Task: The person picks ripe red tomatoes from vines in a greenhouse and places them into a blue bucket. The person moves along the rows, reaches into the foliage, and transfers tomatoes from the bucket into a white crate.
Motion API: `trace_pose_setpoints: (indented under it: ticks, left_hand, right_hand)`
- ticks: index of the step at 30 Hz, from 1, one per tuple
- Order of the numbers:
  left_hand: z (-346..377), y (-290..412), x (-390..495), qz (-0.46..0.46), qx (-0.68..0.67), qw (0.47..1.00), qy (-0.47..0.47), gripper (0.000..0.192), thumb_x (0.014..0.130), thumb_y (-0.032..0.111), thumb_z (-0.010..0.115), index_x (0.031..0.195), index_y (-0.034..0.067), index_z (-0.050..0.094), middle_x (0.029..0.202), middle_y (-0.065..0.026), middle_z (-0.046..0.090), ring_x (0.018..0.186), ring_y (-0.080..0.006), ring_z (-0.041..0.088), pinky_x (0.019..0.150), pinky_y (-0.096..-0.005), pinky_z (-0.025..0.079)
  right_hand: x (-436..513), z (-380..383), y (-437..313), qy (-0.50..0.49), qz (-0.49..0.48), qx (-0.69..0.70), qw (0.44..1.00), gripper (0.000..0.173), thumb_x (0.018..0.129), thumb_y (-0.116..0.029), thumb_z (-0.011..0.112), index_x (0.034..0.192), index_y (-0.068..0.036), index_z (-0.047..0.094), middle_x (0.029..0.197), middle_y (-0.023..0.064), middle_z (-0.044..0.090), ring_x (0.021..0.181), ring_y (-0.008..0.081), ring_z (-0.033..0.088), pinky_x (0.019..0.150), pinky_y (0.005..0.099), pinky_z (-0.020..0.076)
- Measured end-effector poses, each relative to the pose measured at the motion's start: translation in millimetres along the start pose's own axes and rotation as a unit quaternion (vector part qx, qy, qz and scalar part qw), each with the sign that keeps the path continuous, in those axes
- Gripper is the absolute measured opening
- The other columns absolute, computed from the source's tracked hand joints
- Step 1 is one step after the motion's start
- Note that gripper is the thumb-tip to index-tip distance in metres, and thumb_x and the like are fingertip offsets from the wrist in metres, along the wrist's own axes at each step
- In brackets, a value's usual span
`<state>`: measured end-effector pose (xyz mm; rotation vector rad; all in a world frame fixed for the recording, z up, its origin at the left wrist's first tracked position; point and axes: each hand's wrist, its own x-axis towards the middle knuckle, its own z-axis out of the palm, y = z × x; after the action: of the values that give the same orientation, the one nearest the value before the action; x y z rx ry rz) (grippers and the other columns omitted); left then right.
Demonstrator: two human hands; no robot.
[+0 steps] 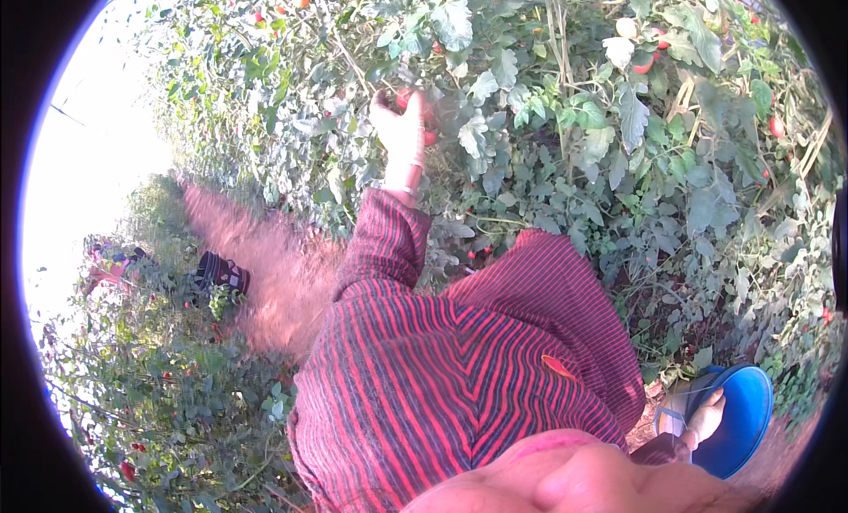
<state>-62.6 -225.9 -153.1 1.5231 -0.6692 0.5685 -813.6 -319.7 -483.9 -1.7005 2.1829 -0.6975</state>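
Note:
My left hand (pixel 399 119) reaches up into the tomato plants, its thumb and fingers around a red tomato (pixel 404 98). Another red tomato (pixel 430 138) hangs close beside its fingers. At the lower right, my right hand (pixel 706 419) is at the mouth of a blue plastic bucket (pixel 742 413), over its inner side. Whether those fingers grip anything is not clear. The bucket is tilted in view, with a thin handle near my wrist. Motion blur and leaves hide part of the left hand's contact.
Dense tomato foliage (pixel 596 155) with red fruit fills the top and right. A dirt path (pixel 285 281) runs along the left, with a dark container (pixel 223 273) beside it. More plants (pixel 192 407) stand at the lower left. My bent knee (pixel 563 281) presses near the foliage.

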Motion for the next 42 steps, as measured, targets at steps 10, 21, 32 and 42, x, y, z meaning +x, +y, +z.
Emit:
trace_pose_setpoints:
  ticks: [10, 21, 32, 42]
  left_hand:
    - [-11.1, -9.6, 21.3, -0.217, -0.374, 0.866, -0.250, 0.057, 0.090, 0.022, 0.062, 0.139, -0.001, 0.045, 0.127, -0.0129, 0.056, 0.113, -0.0254, 0.057, 0.090, -0.0446, 0.051]
    - [-24.3, -6.6, 7.1, -0.265, -0.520, 0.772, -0.250, 0.062, 0.087, 0.018, 0.059, 0.143, 0.001, 0.038, 0.133, -0.0160, 0.054, 0.120, -0.0308, 0.054, 0.105, -0.0483, 0.044]
    - [-27.3, 6.6, -3.9, -0.186, -0.185, 0.944, -0.201, 0.053, 0.098, 0.034, 0.051, 0.142, 0.006, 0.043, 0.108, -0.0048, 0.059, 0.070, -0.0092, 0.055, 0.046, -0.0240, 0.043]
    - [-21.4, -19.8, -14.2, -0.277, -0.350, 0.845, -0.296, 0.046, 0.097, 0.030, 0.057, 0.134, 0.003, 0.047, 0.114, -0.0139, 0.060, 0.096, -0.0269, 0.064, 0.083, -0.0404, 0.056]
  right_hand:
    - [0.2, 3.6, 2.2, 0.030, -0.030, 0.019, 0.999, 0.056, 0.104, -0.047, 0.039, 0.123, 0.000, 0.060, 0.107, 0.0264, 0.067, 0.096, 0.0444, 0.064, 0.080, 0.0455, 0.0509]
    - [-0.1, -0.3, -2.5, 0.017, -0.009, 0.009, 1.000, 0.059, 0.103, -0.050, 0.039, 0.120, 0.002, 0.061, 0.106, 0.0272, 0.067, 0.094, 0.0452, 0.063, 0.081, 0.0445, 0.0508]
    - [4.5, 6.6, 6.5, 0.027, -0.046, 0.050, 0.997, 0.051, 0.104, -0.043, 0.042, 0.118, 0.003, 0.060, 0.105, 0.0263, 0.067, 0.093, 0.0424, 0.064, 0.080, 0.0442, 0.0504]
    - [2.3, 0.3, 3.4, -0.003, -0.028, 0.029, 0.999, 0.059, 0.103, -0.050, 0.039, 0.123, 0.001, 0.061, 0.110, 0.0271, 0.066, 0.098, 0.0450, 0.063, 0.084, 0.0443, 0.0503]
